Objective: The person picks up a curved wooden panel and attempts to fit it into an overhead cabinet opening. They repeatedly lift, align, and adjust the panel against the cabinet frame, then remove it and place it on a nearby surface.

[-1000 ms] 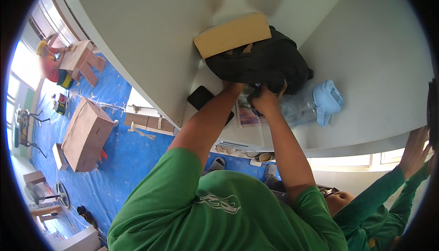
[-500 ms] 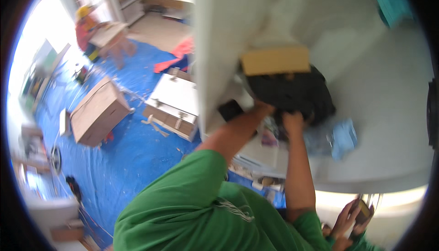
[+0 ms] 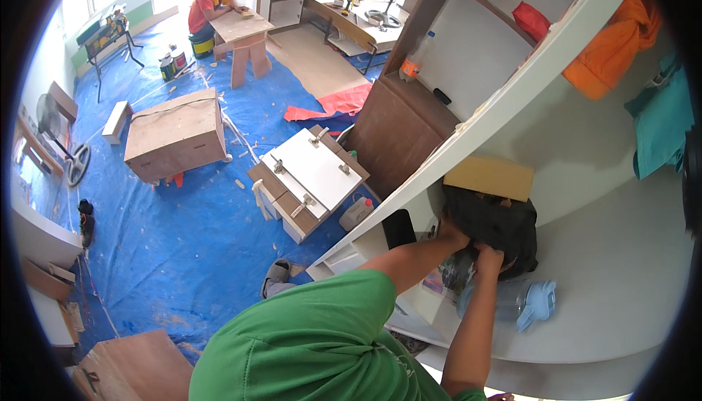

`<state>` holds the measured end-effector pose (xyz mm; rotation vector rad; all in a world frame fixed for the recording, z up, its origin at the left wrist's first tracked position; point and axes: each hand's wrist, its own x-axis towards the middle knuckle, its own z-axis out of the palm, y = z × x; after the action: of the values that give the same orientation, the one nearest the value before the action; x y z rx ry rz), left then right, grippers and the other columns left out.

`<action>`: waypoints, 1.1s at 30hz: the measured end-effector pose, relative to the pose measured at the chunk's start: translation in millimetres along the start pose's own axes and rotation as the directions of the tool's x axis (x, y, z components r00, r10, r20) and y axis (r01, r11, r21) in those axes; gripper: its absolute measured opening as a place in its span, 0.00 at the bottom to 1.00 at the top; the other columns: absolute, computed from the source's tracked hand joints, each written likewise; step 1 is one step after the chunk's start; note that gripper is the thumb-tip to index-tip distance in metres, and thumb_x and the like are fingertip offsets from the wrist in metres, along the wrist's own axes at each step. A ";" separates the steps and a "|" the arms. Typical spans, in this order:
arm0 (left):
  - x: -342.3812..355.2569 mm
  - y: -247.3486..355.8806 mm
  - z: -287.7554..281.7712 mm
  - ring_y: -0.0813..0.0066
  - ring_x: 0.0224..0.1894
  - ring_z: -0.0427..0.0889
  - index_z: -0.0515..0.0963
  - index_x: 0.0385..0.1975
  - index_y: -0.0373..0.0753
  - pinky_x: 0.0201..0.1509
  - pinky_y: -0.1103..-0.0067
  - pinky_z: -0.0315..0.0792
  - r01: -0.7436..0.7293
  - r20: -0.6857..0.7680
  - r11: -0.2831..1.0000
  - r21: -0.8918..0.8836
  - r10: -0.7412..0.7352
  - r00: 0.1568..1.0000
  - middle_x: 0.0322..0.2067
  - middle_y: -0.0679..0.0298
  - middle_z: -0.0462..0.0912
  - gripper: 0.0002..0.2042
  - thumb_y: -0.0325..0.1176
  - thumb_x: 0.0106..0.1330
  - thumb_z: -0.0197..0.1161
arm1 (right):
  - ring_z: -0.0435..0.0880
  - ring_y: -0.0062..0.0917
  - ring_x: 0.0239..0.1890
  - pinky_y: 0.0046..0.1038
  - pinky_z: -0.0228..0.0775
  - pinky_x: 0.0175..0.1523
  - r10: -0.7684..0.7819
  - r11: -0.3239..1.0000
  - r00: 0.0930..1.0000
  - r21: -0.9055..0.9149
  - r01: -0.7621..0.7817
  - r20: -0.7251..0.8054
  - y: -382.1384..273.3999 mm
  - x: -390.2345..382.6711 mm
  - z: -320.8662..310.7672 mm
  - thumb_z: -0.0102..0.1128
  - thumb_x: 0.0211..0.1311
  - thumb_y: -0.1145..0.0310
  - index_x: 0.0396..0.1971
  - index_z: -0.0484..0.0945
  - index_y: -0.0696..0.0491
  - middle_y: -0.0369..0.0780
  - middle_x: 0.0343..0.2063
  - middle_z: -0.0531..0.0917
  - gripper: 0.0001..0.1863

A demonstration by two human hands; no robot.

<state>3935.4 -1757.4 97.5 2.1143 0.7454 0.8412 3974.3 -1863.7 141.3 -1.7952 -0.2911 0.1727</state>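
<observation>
A black bag (image 3: 486, 214) of soft cloth sits on the white curved shelf (image 3: 599, 255) in front of me. My left hand (image 3: 455, 233) reaches into its near left side, the fingers hidden by the cloth. Close beside it, my right hand (image 3: 488, 258) has its fingers closed on the bag's near edge. Behind the bag stands a yellowish-brown cardboard box (image 3: 488, 176). A clear bottle with a light blue lid (image 3: 539, 304) lies to the right of my right forearm. Left of my left wrist is a flat black object (image 3: 398, 229).
Orange cloth (image 3: 614, 39) and a teal garment (image 3: 662, 119) hang at the right. A white panel edge (image 3: 504, 116) runs slantwise beside my left arm. Wooden boxes (image 3: 175, 138) and a white-topped cabinet (image 3: 314, 174) stand on blue sheeting. Far off, a person (image 3: 212, 6) sits at a small table.
The view has swung, bringing more of the room and hanging clothes in. Both hands stay at the bag. Another person's hands holding a small block have mostly left the lower right.
</observation>
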 end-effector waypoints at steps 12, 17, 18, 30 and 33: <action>-42.2 13.3 -45.3 0.49 0.63 0.62 0.75 0.48 0.38 0.67 0.56 0.51 -0.292 0.434 0.953 0.080 0.230 0.871 0.53 0.51 0.73 0.20 0.34 0.53 0.59 | 0.63 0.20 0.08 0.25 0.50 0.13 0.238 0.919 0.961 -0.353 -0.177 0.139 -54.7 -53.5 -11.7 0.59 0.55 0.66 0.26 0.74 0.58 0.36 0.14 0.73 0.10; -88.9 21.7 -75.8 0.51 0.53 0.71 0.77 0.34 0.38 0.59 0.60 0.61 -0.305 0.378 0.946 -0.109 0.323 0.867 0.44 0.53 0.77 0.11 0.34 0.52 0.62 | 0.65 0.17 0.11 0.20 0.56 0.17 0.091 0.989 0.926 -0.145 -0.040 0.365 -87.6 -110.6 -16.5 0.53 0.61 0.67 0.33 0.76 0.59 0.33 0.15 0.72 0.10; -98.9 23.1 -89.4 0.53 0.51 0.73 0.75 0.38 0.38 0.57 0.62 0.64 -0.290 0.385 0.935 -0.204 0.349 0.854 0.44 0.53 0.76 0.13 0.33 0.53 0.62 | 0.68 0.17 0.14 0.20 0.58 0.20 0.119 0.993 0.887 -0.058 -0.104 0.446 -108.4 -132.9 -14.6 0.52 0.61 0.68 0.34 0.77 0.59 0.33 0.17 0.73 0.10; -207.0 -108.0 -352.3 0.77 0.42 0.77 0.76 0.41 0.33 0.48 0.76 0.71 0.553 0.651 0.521 -0.650 0.007 0.759 0.35 0.64 0.81 0.17 0.45 0.70 0.55 | 0.81 0.17 0.32 0.20 0.75 0.36 -0.152 0.988 0.552 0.121 0.093 0.820 -106.5 -252.8 103.5 0.49 0.58 0.85 0.38 0.75 0.61 0.38 0.30 0.79 0.09; -221.8 -100.1 -411.8 0.80 0.41 0.76 0.75 0.45 0.34 0.45 0.77 0.71 0.320 0.378 0.588 -0.743 -0.027 0.926 0.37 0.65 0.80 0.16 0.41 0.68 0.60 | 0.78 0.14 0.29 0.17 0.70 0.35 -0.202 0.979 0.584 0.170 0.111 0.786 -109.5 -280.3 160.8 0.56 0.55 0.83 0.31 0.78 0.57 0.35 0.26 0.81 0.06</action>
<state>3465.9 -1690.3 160.1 1.2685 0.2827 0.5272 3651.0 -1770.3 197.9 -1.4672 -1.0737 0.8753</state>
